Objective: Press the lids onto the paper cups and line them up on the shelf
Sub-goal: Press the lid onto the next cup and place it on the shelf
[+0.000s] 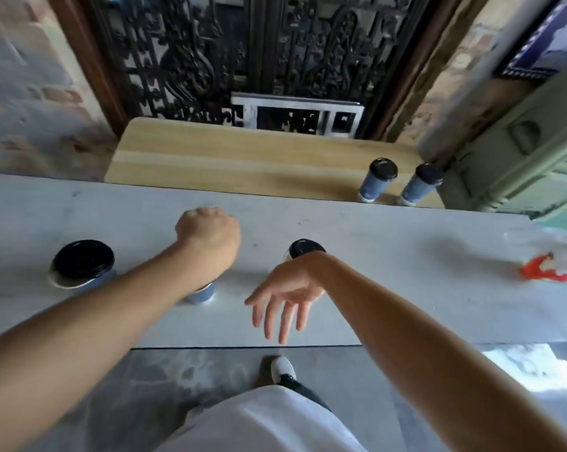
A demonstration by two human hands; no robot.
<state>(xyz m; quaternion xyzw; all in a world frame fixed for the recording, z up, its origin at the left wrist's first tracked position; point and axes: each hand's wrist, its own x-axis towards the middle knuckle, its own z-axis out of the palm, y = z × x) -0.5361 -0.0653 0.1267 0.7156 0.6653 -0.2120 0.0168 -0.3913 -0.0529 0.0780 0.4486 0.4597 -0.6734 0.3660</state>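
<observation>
The left hand (210,238) was curled into a loose fist, knuckles up, over the grey counter (389,256); it sat on top of a blue paper cup (204,293) whose lower wall alone showed beneath the wrist, so whether the fingers held anything could not be told. At about four o'clock from it, the right hand (287,296) hung with fingers spread and pointing down toward the near edge, holding nothing. Just beyond that wrist, at twelve o'clock, stood a cup with a black lid (305,249), partly hidden by the wrist. Out at nine o'clock from the left forearm stood another cup, its black lid (83,262) sitting askew with the white rim showing on the near side. Farther away, at one to two o'clock, two lidded blue cups (378,184) (420,185) stood side by side near the right end of the wooden shelf (226,158). At three o'clock on the counter lay a red and white wrapper (549,269).
</observation>
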